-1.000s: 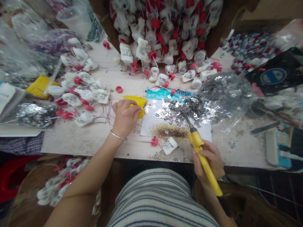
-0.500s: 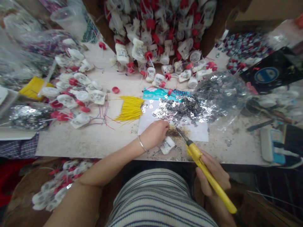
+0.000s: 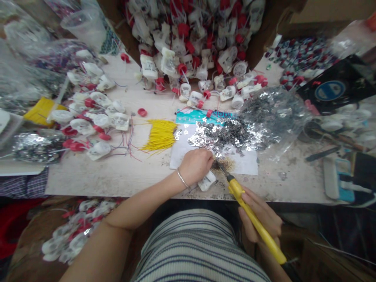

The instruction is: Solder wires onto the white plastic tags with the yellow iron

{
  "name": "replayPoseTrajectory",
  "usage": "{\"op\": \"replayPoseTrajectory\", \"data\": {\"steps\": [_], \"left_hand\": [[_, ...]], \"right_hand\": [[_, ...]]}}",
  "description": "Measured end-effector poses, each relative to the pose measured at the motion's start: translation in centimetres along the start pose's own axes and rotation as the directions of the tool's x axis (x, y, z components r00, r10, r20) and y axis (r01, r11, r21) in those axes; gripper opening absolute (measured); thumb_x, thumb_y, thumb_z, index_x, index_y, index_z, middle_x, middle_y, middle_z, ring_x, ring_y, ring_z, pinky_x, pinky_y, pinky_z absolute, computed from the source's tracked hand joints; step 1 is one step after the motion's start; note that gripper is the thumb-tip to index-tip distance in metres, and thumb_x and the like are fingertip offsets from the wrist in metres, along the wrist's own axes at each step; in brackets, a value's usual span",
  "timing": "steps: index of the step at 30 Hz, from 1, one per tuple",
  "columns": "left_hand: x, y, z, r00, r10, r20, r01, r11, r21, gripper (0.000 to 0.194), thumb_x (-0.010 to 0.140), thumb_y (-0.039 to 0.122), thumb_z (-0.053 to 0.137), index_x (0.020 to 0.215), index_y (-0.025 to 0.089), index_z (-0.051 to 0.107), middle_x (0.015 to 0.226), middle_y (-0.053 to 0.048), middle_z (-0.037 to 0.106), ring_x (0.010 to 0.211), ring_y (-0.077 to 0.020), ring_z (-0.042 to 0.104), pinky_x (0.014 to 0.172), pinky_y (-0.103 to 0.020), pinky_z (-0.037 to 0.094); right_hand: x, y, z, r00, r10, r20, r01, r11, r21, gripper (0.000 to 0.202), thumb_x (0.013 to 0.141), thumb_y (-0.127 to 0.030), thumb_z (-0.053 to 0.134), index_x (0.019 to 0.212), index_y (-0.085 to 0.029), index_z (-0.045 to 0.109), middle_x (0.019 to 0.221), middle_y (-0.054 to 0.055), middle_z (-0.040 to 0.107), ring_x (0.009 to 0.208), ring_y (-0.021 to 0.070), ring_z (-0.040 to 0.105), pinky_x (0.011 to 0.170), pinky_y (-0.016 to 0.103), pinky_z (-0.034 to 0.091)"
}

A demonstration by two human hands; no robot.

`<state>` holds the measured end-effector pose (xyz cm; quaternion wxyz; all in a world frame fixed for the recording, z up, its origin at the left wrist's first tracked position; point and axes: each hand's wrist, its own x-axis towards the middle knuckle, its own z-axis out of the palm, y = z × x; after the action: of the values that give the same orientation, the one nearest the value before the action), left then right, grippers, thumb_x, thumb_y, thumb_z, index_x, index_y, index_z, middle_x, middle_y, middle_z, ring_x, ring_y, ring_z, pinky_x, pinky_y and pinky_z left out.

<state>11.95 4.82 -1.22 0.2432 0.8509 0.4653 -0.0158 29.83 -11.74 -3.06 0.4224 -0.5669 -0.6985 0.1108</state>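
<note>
Pale worktable (image 3: pixel 141 176) (speckled near its front edge), white sheet (image 3: pixel 249 163), white casing (image 3: pixel 208 181), yellow wires (image 3: pixel 162 135)

Two hands show: one left hand (image 3: pixel 197 166) and one right hand (image 3: pixel 266 213). There is one yellow soldering iron (image 3: pixel 255 219), one bracelet (image 3: pixel 182 178), one white sheet (image 3: pixel 248 165), one clear cup (image 3: pixel 85 27), and one red cap (image 3: pixel 142 112) lying by itself. Yellow wires (image 3: pixel 162 135) make two bundles. One white housing (image 3: pixel 207 181) sits singly by the left hand; the rest form three heaps (image 3: pixel 100 119), too crowded to count, as are the metal tabs (image 3: pixel 217 133) in one loose pile.
</note>
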Motion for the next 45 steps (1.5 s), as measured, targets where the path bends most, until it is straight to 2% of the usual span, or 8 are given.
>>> {"op": "replayPoseTrajectory", "data": {"steps": [8, 17, 22, 27, 36, 39, 42, 45], "left_hand": [[-0.1, 0.2, -0.1, 1.0, -0.009, -0.008, 0.009, 1.0, 0.006, 0.024, 0.088, 0.023, 0.043, 0.077, 0.016, 0.064, 0.078, -0.006, 0.067, 0.073, -0.0194, 0.063, 0.061, -0.028, 0.043], [0.1, 0.1, 0.0, 0.999, -0.034, 0.007, 0.034, 0.999, -0.015, 0.023, 0.087, 0.023, 0.044, 0.079, 0.017, 0.065, 0.079, -0.006, 0.069, 0.073, -0.0191, 0.063, 0.061, -0.028, 0.043], [0.0, 0.1, -0.2, 0.999, -0.036, 0.0, 0.036, 0.999, -0.024, 0.022, 0.086, 0.023, 0.045, 0.076, 0.017, 0.064, 0.076, -0.005, 0.068, 0.071, -0.0196, 0.062, 0.059, -0.028, 0.042], [0.0, 0.1, -0.3, 0.999, -0.037, -0.01, 0.036, 0.998, -0.056, 0.023, 0.085, 0.022, 0.044, 0.076, 0.018, 0.064, 0.077, -0.005, 0.068, 0.071, -0.019, 0.062, 0.06, -0.028, 0.042], [0.4, 0.1, -0.2, 0.999, -0.05, 0.012, 0.05, 0.998, -0.034, 0.022, 0.084, 0.021, 0.045, 0.076, 0.018, 0.065, 0.076, -0.006, 0.068, 0.071, -0.0199, 0.063, 0.06, -0.029, 0.043], [0.3, 0.1, -0.3, 0.998, -0.057, 0.033, 0.059, 0.997, -0.059, 0.02, 0.085, 0.024, 0.047, 0.077, 0.017, 0.064, 0.076, -0.006, 0.067, 0.071, -0.0201, 0.062, 0.06, -0.029, 0.044], [-0.1, -0.2, -0.7, 0.998, -0.046, 0.031, 0.048, 0.996, -0.069, 0.015, 0.083, 0.028, 0.053, 0.084, 0.015, 0.062, 0.081, -0.008, 0.066, 0.076, -0.0202, 0.062, 0.064, -0.029, 0.046], [-1.1, -0.6, -1.5, 0.997, -0.07, 0.03, 0.072, 0.997, -0.041, 0.013, 0.083, 0.024, 0.053, 0.083, 0.014, 0.062, 0.08, -0.009, 0.067, 0.075, -0.0206, 0.062, 0.066, -0.03, 0.047]], "right_hand": [[0.7, -0.4, -0.2, 1.0, -0.026, 0.015, 0.025, 1.0, 0.011, 0.048, 0.073, -0.004, 0.061, 0.119, -0.016, 0.059, 0.118, 0.011, 0.063, 0.099, 0.0225, 0.067, 0.079, 0.035, 0.062], [0.0, -0.4, -0.1, 0.997, 0.01, -0.073, -0.01, 1.0, -0.007, 0.047, 0.075, -0.009, 0.06, 0.12, -0.021, 0.058, 0.12, 0.006, 0.063, 0.097, 0.021, 0.067, 0.076, 0.034, 0.062], [0.1, -0.2, -0.1, 1.0, 0.017, 0.008, -0.017, 1.0, -0.001, 0.049, 0.075, -0.008, 0.059, 0.122, -0.02, 0.057, 0.12, 0.008, 0.063, 0.099, 0.0232, 0.066, 0.078, 0.037, 0.062], [0.2, -0.1, 0.2, 0.999, -0.01, -0.047, 0.009, 1.0, -0.024, 0.045, 0.076, -0.01, 0.059, 0.119, -0.019, 0.059, 0.113, 0.008, 0.067, 0.095, 0.0229, 0.068, 0.074, 0.036, 0.063], [0.3, -1.0, -0.4, 0.995, 0.025, -0.091, -0.029, 0.999, -0.042, 0.047, 0.072, -0.008, 0.062, 0.118, -0.02, 0.059, 0.118, 0.007, 0.065, 0.096, 0.0225, 0.068, 0.075, 0.035, 0.062], [0.3, -0.9, 0.3, 0.991, 0.027, -0.134, -0.027, 1.0, 0.008, 0.049, 0.072, -0.007, 0.062, 0.12, -0.02, 0.057, 0.118, 0.008, 0.064, 0.098, 0.0234, 0.067, 0.076, 0.036, 0.062], [0.7, -0.7, 1.5, 0.977, 0.093, -0.193, -0.066, 0.987, 0.144, 0.062, 0.073, -0.006, 0.061, 0.13, -0.023, 0.042, 0.121, 0.009, 0.062, 0.103, 0.0247, 0.065, 0.077, 0.042, 0.062], [1.7, -0.7, 3.2, 0.965, 0.193, -0.179, -0.149, 0.961, 0.233, 0.041, 0.075, -0.004, 0.059, 0.111, -0.023, 0.054, 0.127, 0.008, 0.056, 0.109, 0.025, 0.061, 0.075, 0.041, 0.062]]}}
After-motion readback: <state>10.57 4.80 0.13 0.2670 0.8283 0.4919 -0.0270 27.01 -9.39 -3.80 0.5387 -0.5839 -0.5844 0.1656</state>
